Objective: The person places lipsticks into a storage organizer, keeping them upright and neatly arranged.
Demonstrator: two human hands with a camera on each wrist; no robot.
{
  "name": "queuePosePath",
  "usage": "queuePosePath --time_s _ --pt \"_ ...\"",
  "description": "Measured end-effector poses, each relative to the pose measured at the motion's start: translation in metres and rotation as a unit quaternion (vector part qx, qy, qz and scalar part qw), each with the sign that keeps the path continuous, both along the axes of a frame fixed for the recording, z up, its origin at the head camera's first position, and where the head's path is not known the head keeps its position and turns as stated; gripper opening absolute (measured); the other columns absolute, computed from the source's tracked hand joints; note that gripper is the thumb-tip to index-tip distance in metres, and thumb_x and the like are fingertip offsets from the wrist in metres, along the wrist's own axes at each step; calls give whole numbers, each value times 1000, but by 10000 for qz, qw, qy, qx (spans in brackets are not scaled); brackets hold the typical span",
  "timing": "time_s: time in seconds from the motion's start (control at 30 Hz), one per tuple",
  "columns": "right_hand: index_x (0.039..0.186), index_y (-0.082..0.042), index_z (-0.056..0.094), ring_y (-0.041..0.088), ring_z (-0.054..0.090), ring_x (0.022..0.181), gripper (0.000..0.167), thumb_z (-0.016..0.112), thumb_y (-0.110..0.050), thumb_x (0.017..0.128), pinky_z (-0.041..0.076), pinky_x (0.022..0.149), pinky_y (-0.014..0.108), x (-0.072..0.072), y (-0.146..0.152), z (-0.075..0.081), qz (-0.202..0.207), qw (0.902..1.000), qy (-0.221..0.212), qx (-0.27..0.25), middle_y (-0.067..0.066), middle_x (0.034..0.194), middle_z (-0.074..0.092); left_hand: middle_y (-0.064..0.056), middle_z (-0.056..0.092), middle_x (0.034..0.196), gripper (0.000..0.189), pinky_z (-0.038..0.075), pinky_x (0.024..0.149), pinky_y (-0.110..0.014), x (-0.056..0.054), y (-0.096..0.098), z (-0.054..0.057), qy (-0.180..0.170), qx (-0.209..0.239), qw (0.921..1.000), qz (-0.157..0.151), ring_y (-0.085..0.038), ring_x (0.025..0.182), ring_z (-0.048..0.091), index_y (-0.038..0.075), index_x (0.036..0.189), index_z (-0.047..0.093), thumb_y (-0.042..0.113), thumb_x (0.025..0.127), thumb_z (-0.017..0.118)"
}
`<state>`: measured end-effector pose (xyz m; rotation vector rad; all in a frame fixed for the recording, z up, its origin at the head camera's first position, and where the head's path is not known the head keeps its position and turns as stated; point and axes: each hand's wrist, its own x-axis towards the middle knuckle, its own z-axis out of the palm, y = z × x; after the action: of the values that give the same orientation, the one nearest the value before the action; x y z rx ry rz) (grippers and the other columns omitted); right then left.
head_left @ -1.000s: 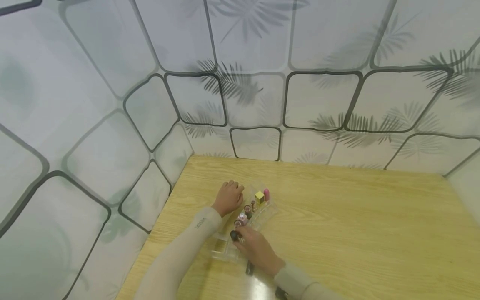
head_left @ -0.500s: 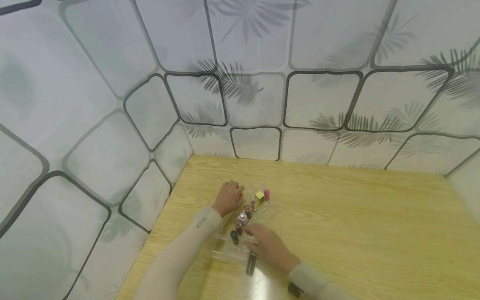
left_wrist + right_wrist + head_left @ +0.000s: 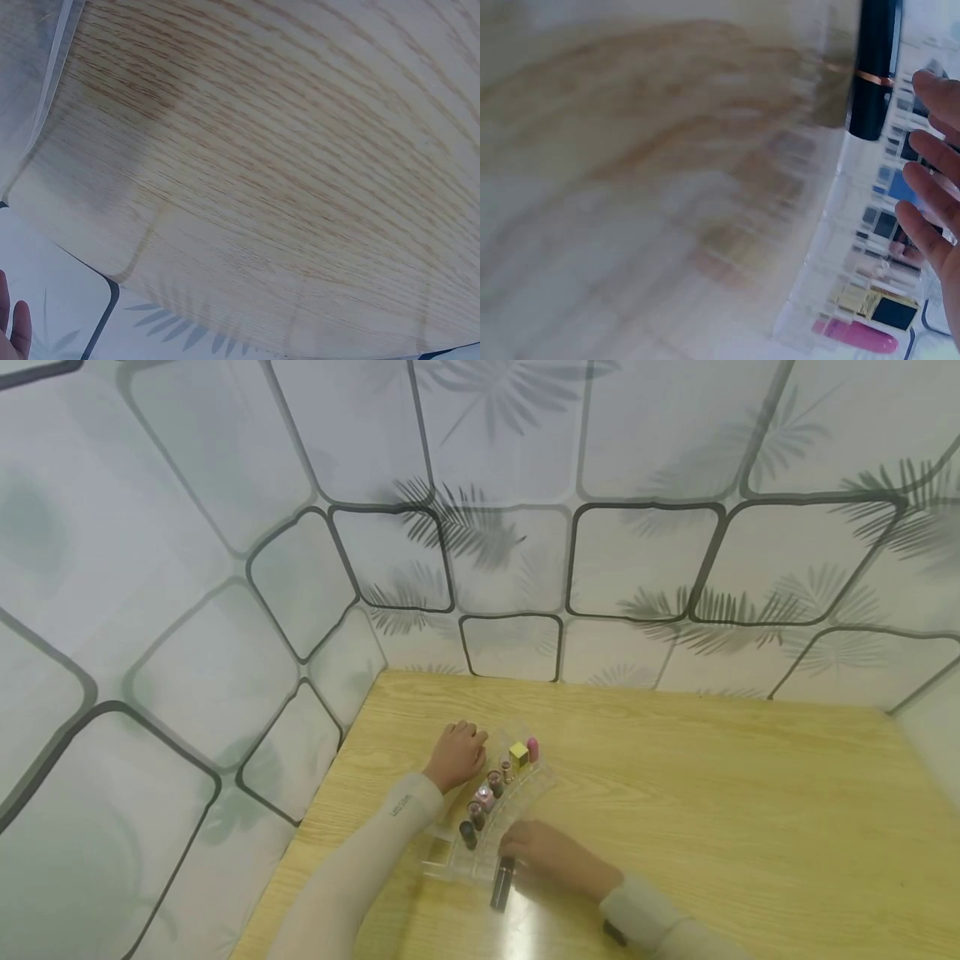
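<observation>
A clear stepped organizer (image 3: 517,806) stands on the table, holding a row of cosmetics. In it are a dark tube (image 3: 468,834), several lipsticks with dark or pinkish caps, a gold-and-black lipstick (image 3: 518,753) and a pink tube (image 3: 533,749). My left hand (image 3: 456,755) rests by the organizer's back left side; just its fingertips enter the left wrist view. Over the organizer's front edge is my right hand (image 3: 551,853), fingers apart and holding nothing in the right wrist view. Close to it lies a black lipstick tube (image 3: 502,885) with a copper-coloured band (image 3: 875,79).
Another small dark item (image 3: 615,932) lies on the table, partly behind the right sleeve. The wood-grain table (image 3: 712,793) extends to the right. Patterned curtain-like walls (image 3: 510,647) border its back and left sides.
My right hand has let go of the dark tube, which now stands in the organizer's front slot. It has drawn back right, toward the lying black lipstick tube. The left hand stays still.
</observation>
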<state>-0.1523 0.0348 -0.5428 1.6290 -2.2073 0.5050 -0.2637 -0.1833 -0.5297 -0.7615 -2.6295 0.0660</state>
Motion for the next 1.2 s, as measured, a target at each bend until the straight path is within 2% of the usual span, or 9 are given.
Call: queuePosePath --time_s 0.07,0.2,0.47,0.63,0.87,0.97,1.2 --pt "93 -14 68 9 61 91 26 77 -18 69 48 87 22 0 -1 -2 128 9997 216 50 -5 94 67 -2 57 74 8 46 69 -32 0 0 0 -28 -9 10000 3 -17 70 50 11 86 62 18 84 59" --pt "95 -16 68 9 61 93 24 75 -19 72 48 88 23 0 -2 -4 134 9987 437 246 -6 95 66 -2 56 74 8 46 69 -32 1 0 1 -41 -1 10000 -9 -16 69 50 11 87 62 18 84 60" --pt "92 -19 68 7 62 90 19 73 -18 75 48 86 21 2 -2 -8 266 9975 429 496 -8 94 67 -2 57 75 8 45 69 -31 2 1 3 -56 32 10000 10 -16 70 49 11 87 63 17 84 60" --pt "94 -20 68 7 61 93 18 72 -23 77 48 86 22 4 -2 -11 212 9970 423 618 -10 95 67 -2 57 75 7 45 69 -32 2 1 3 -22 5 10000 35 -17 70 50 11 86 62 17 83 61" --pt "91 -23 66 5 56 90 16 69 -24 76 45 84 21 3 2 -14 7 9929 753 916 -12 93 64 -2 57 75 8 46 69 -31 2 1 2 -64 -21 10000 48 -16 70 50 11 86 62 18 84 60" --pt "89 -24 66 4 55 85 14 69 -25 76 45 82 21 1 6 -17 -129 9918 685 1072 -13 87 62 -2 57 74 7 45 68 -31 1 1 1 -73 4 10000 33 -16 69 49 11 85 62 18 84 60" --pt "85 -24 67 1 52 75 10 71 -24 75 45 73 18 -1 15 -21 -347 9938 -53 1057 -13 79 59 -1 56 73 7 44 67 -30 1 1 1 -101 -20 9999 57 -15 68 48 11 85 62 18 83 60"
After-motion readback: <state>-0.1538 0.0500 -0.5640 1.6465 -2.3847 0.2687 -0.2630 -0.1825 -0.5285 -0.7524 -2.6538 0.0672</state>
